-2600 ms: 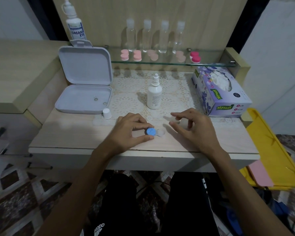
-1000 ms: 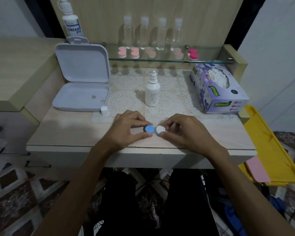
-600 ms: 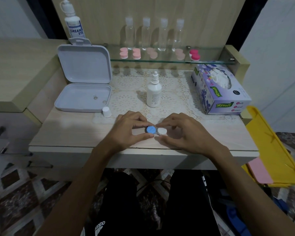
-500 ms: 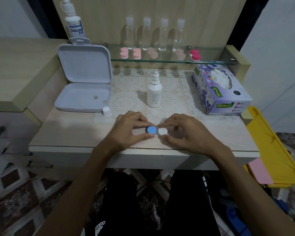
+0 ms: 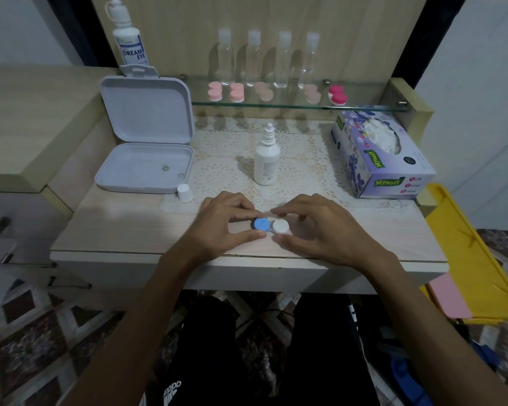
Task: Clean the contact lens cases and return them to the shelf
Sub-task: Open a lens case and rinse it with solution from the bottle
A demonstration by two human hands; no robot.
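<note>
A contact lens case with a blue cap (image 5: 261,224) and a white cap (image 5: 281,226) lies on the table (image 5: 123,230) near its front edge. My left hand (image 5: 222,222) pinches the blue-capped side between thumb and fingers. My right hand (image 5: 320,227) curls around the white cap, thumb and fingertips at its rim. Several pink lens cases (image 5: 237,92) and a darker pink one (image 5: 338,95) sit on the glass shelf (image 5: 364,106) at the back.
An open white box (image 5: 145,165) stands at the left with a small white cap (image 5: 184,193) beside it. A capless solution bottle (image 5: 266,159) stands on the lace mat. A tissue box (image 5: 381,153) is at the right, a yellow tray (image 5: 475,259) beyond the table's edge.
My right hand came in from hovering beside the case and set the white cap on the open side. It now stays at that cap's rim. My left hand kept hold.
</note>
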